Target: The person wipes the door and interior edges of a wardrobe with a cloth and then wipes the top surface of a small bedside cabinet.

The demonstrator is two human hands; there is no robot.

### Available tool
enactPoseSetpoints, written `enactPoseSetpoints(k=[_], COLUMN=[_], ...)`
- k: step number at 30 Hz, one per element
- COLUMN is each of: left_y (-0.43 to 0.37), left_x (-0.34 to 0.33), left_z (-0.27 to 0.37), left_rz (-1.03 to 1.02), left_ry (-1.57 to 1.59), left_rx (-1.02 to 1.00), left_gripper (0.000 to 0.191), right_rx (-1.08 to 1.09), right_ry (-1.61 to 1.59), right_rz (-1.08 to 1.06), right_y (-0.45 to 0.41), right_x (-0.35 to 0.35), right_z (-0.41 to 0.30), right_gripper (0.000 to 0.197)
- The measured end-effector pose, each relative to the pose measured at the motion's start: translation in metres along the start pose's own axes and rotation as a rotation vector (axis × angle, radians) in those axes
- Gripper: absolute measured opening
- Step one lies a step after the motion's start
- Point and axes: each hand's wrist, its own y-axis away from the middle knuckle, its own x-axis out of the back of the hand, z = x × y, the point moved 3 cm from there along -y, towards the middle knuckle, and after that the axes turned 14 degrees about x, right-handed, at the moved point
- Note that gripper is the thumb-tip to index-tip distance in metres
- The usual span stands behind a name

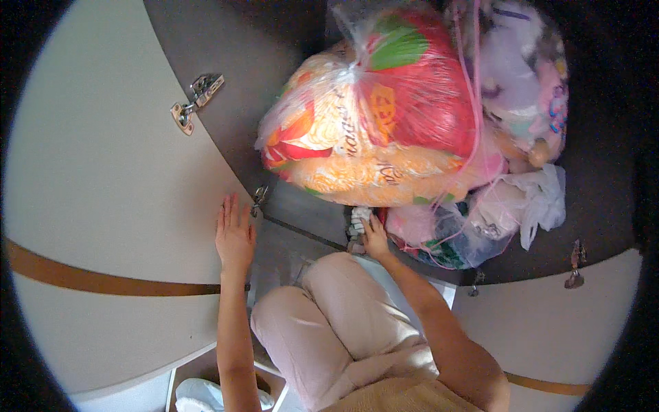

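Note:
A large clear plastic bag [370,118], knotted at its top and filled with a red, orange and white patterned item, fills the upper middle inside a dark cabinet. My left hand [235,237] lies flat with fingers spread against the open pale cabinet door [118,170], holding nothing. Under the big bag, my right hand [376,238] touches a small whitish stacked or folded item [360,221]; whether its fingers grip it is unclear. Just right of that hand sit a pink item [412,224] and a clear bag with green and dark contents [463,250], with pink cord across them.
Another clear bag [525,77] of mixed soft things stands at the upper right, above a white plastic bag [545,206]. Metal hinges [195,103] join the left door to the cabinet. A second pale door [545,324] stands at the right. A light slipper [198,395] lies lower left.

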Motion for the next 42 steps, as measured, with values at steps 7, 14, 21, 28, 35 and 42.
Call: enactPoseSetpoints(k=[7, 14, 21, 28, 35, 42], left_y=[0.007, 0.007, 0.008, 0.003, -0.022, -0.116], left_x=[-0.024, -0.043, -0.042, -0.052, 0.082, 0.378], left_z=[-0.017, -0.022, -0.022, -0.021, 0.012, 0.056], left_rz=[-0.04, 0.023, -0.013, -0.058, -0.517, 0.012], left_ry=[-0.097, -0.305, -0.376, -0.42, 0.162, 0.559], left_rx=[0.108, 0.031, 0.033, 0.109, 0.524, 0.445], left_gripper=[0.044, 0.038, 0.04, 0.041, 0.038, 0.026], right_rx=[-0.098, 0.091, 0.303, 0.606, -0.021, 0.393], right_ry=[0.185, -0.005, -0.044, -0.176, -0.928, -0.91], right_rz=[-0.137, -0.319, -0.323, -0.746, -0.455, 0.121], right_y=[-0.061, -0.188, -0.215, -0.226, -0.2, -0.246], right_x=[-0.051, -0.132, -0.145, -0.142, 0.044, 0.364], right_z=[-0.042, -0.092, -0.126, -0.142, -0.243, -0.436], right_gripper=[0.089, 0.084, 0.057, 0.029, 0.029, 0.04])
